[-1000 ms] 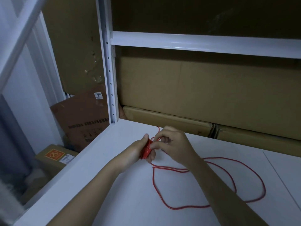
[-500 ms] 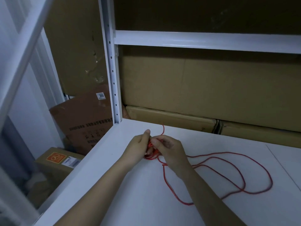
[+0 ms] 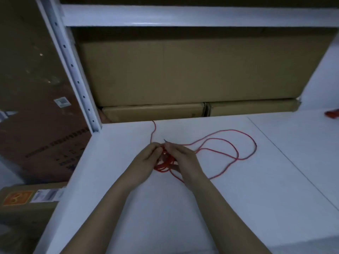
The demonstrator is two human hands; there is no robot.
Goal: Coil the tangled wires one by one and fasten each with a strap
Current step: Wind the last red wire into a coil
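Note:
A thin red wire (image 3: 236, 143) lies in loose loops on the white shelf (image 3: 146, 208), and part of it is wound into a small coil (image 3: 165, 165) between my hands. My left hand (image 3: 146, 158) grips the coil from the left. My right hand (image 3: 180, 156) pinches the wire at the coil's top, its fingers curled over the loops. One free end of the wire runs up toward the shelf's back edge (image 3: 154, 129). A short dark tip (image 3: 166, 141) sticks out just above my fingers.
Brown cardboard boxes (image 3: 183, 70) fill the back of the shelf under a white beam (image 3: 183, 14). A white perforated upright (image 3: 73, 70) stands at the left. More boxes (image 3: 27, 198) sit below on the left. A red bundle (image 3: 332, 114) lies at the far right edge.
The view has swung right and down. My hands stay together on the coil, and the loose loops now lie closer in, to the right of my right hand.

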